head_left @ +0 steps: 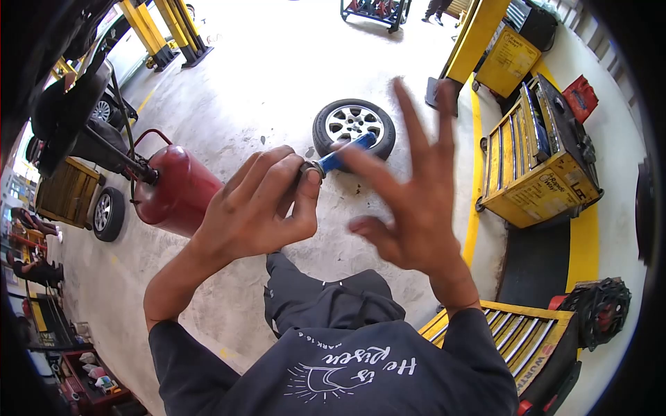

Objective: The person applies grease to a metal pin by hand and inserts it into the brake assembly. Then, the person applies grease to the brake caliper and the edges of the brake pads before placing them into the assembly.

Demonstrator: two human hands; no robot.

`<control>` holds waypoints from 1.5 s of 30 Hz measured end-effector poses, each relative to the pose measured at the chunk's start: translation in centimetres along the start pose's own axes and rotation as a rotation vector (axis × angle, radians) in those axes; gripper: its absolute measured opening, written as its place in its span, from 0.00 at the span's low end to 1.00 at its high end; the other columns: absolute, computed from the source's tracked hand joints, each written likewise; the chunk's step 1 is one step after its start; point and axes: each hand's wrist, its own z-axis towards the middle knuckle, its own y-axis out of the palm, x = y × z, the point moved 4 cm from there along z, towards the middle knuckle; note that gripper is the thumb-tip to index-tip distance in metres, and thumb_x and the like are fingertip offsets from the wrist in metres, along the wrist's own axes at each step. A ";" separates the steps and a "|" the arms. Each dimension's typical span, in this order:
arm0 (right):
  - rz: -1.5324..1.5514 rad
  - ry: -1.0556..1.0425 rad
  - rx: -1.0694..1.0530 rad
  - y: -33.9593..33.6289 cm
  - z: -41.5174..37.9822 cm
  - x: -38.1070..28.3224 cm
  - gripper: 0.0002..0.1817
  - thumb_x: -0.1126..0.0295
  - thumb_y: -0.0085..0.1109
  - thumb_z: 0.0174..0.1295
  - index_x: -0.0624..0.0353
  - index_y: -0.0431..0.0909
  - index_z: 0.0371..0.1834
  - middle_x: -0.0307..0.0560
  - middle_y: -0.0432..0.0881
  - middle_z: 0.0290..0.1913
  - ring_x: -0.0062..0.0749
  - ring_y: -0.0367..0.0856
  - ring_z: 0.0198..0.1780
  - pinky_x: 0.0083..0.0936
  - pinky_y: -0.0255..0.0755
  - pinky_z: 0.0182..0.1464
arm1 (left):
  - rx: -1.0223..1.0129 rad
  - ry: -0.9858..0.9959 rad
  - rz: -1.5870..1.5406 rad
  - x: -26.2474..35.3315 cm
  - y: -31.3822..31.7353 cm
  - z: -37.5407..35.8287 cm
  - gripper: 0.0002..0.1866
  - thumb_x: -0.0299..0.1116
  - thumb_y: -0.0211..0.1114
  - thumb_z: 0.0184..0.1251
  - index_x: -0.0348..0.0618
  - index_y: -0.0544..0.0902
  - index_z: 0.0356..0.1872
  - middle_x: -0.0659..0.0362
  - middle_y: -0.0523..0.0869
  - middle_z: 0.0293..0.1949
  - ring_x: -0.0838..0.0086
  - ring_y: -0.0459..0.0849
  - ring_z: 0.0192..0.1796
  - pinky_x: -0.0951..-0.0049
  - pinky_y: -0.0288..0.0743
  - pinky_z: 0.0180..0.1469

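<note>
My left hand pinches the dark and metal end of a slim blue cylinder between thumb and fingers. The cylinder has a silver collar near my fingertips, and its blue body slants up and to the right; its exact kind is unclear. Just right of it, my right hand is raised with fingers spread wide, slightly blurred by motion. One of its fingers overlaps the blue body in this view. Beyond both hands, a car wheel with a silver rim and black tyre lies flat on the floor.
A red tank stands at the left, with another wheel upright beyond it. Yellow tool carts line the right wall, one close by my right elbow. Yellow lift posts rise at the back.
</note>
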 end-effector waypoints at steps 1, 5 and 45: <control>0.029 0.001 -0.067 0.6 0.0 -0.6 0.25 0.42 0.46 0.58 0.44 0.77 0.49 0.57 0.52 0.70 0.66 0.37 0.71 0.55 0.40 0.66 | 0.008 0.040 0.025 0.2 -0.1 0.1 0.11 0.16 0.63 0.48 0.41 0.72 0.29 0.54 0.75 0.30 0.64 0.79 0.33 0.70 0.78 0.33; 0.067 0.060 0.032 0.3 -0.3 2.6 0.17 0.54 0.62 0.50 0.54 0.77 0.35 0.59 0.55 0.67 0.67 0.41 0.69 0.60 0.44 0.63 | -0.001 -0.285 -0.180 -0.7 -0.2 -0.8 0.11 0.16 0.63 0.50 0.36 0.71 0.32 0.50 0.76 0.32 0.63 0.80 0.34 0.69 0.78 0.34; -0.139 -0.412 0.241 1.6 0.5 2.6 0.37 0.26 0.22 0.53 0.26 0.79 0.49 0.60 0.45 0.71 0.62 0.36 0.72 0.53 0.30 0.68 | 0.279 -1.242 -2.246 3.3 3.7 -0.6 0.25 0.51 0.39 0.72 0.36 0.71 0.37 0.69 0.56 0.12 0.76 0.65 0.13 0.79 0.56 0.15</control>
